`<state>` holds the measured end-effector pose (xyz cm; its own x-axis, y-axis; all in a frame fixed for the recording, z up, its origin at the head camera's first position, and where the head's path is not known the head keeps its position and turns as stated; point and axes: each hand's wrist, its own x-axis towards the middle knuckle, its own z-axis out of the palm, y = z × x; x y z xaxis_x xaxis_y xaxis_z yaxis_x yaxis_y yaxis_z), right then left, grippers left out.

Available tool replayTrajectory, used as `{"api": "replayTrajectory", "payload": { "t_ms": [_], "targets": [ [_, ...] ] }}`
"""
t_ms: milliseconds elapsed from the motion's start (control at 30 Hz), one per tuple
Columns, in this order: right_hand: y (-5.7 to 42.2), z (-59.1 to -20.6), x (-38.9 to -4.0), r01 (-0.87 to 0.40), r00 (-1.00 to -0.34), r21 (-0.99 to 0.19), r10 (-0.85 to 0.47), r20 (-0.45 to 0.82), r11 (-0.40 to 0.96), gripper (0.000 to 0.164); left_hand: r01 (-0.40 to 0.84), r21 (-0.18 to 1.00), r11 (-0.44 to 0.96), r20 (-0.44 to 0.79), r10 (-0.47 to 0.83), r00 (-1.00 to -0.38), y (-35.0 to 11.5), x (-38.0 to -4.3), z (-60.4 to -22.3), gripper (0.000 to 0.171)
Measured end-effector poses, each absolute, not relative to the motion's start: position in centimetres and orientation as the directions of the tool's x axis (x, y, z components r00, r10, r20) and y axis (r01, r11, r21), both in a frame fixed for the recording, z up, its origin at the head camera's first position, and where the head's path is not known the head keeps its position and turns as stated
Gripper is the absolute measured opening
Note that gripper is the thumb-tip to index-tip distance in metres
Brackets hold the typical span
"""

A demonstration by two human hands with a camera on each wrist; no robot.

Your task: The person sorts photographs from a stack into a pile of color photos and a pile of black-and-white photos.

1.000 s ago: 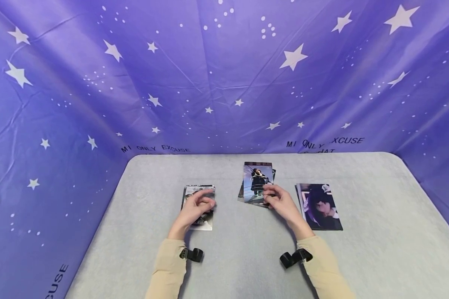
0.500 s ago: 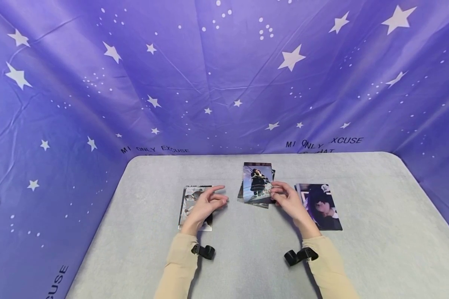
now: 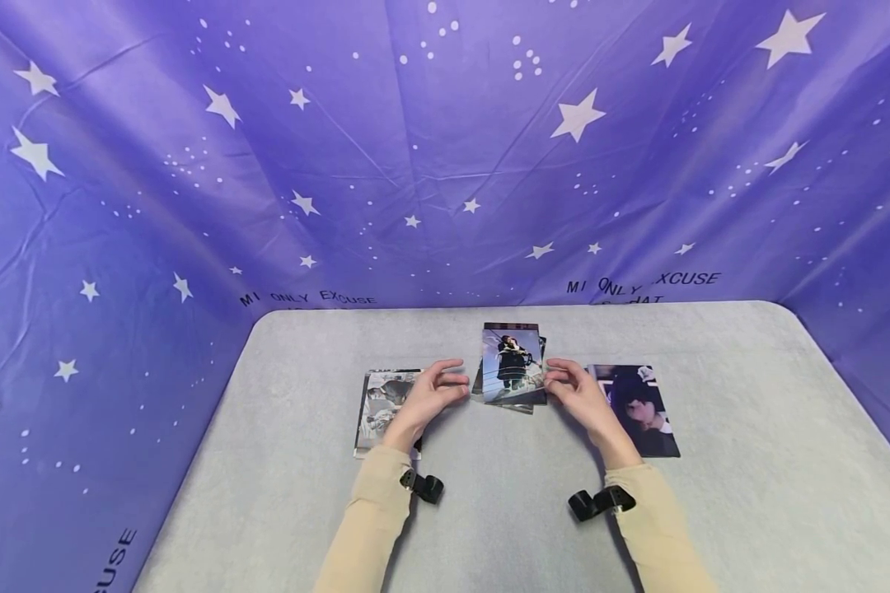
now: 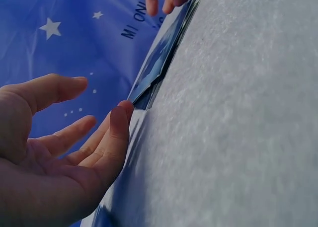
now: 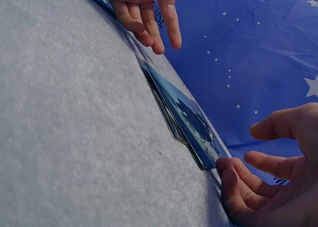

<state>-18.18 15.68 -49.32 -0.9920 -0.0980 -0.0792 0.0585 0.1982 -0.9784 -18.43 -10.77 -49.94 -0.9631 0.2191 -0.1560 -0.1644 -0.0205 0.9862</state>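
Note:
A pile of photo cards (image 3: 515, 354), its top one showing dark-clad figures against a blue-purple scene, lies unevenly stacked at the table's middle. My right hand (image 3: 582, 401) is at its right side; in the right wrist view the fingertips touch the top card's near corner (image 5: 206, 157). Just left of the pile is my left hand (image 3: 433, 399), fingers loosely extended and holding nothing. Below that forearm, a second pile of black-and-white photo cards (image 3: 377, 412) is partly covered. A third pile, topped by a dark purple portrait card (image 3: 638, 412), lies beside my right wrist.
The piles lie on a grey felt-like table (image 3: 504, 511) with rounded far corners. A purple-blue curtain (image 3: 445, 148) printed with white stars and lettering stands right behind the table and along its sides. Black cameras (image 3: 426, 487) are strapped to both wrists.
My left hand has moved right, from over the black-and-white pile to beside the middle pile. My right hand has shifted slightly right, from over the middle pile's lower right corner to its edge.

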Motion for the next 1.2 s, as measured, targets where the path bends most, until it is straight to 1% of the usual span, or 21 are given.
{"api": "replayTrajectory", "payload": {
  "t_ms": [500,800,1200],
  "targets": [
    [15.3,-49.2,-18.4,0.099,-0.991,-0.976,-0.072,-0.115,0.193,0.042,-0.192,0.980,-0.048,-0.176,0.230,-0.957,-8.8,-20.0,-50.1,0.051],
    [14.9,-49.2,-18.3,0.141,-0.985,-0.986,-0.083,-0.149,0.091,0.045,-0.184,0.982,-0.047,-0.172,0.191,-0.966,-8.5,-19.3,-50.0,0.050],
    [14.6,-49.0,-17.9,0.140,-0.985,-0.986,-0.084,-0.148,0.089,0.047,-0.197,0.979,-0.057,-0.183,0.194,-0.964,-9.0,-18.7,-50.1,0.050]
  ]
}}
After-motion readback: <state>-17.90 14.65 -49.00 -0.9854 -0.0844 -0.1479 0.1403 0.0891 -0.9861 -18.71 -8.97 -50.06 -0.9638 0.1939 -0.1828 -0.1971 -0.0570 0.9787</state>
